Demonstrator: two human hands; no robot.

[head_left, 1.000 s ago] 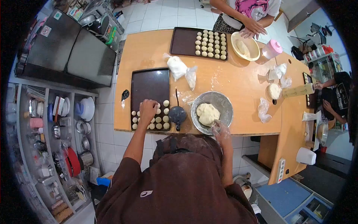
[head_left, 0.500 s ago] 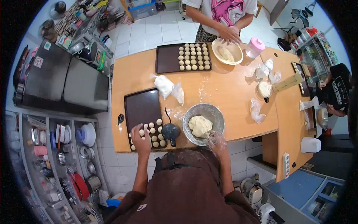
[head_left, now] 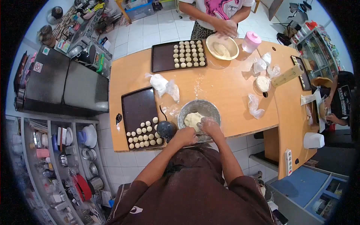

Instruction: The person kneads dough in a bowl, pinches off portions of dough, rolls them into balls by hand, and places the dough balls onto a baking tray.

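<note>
A grey metal bowl [head_left: 215,110] stands at the near edge of the wooden table, with a pale lump of dough [head_left: 192,119] inside. My right hand [head_left: 210,126] reaches into the bowl, fingers curled against the dough's right side. Closed at the bowl's near left rim is my left hand [head_left: 186,136]; what its fingers hold, if anything, is hidden. To the left, a round dark object [head_left: 166,129] with a thin stem sits beside a dark baking tray [head_left: 138,105]. Rows of small dough balls [head_left: 146,137] fill the tray's near end.
Plastic bags of white powder [head_left: 159,83] lie behind the bowl. Another tray [head_left: 161,58] of dough balls stands farther back. Across the table, a person's hands [head_left: 225,28] are above a cream bowl [head_left: 235,48] holding dough. Another person [head_left: 343,97] works at the right.
My left hand has moved right from the dough balls on the tray to the bowl's rim. My right hand has moved in over the dough. The view has shifted slightly.
</note>
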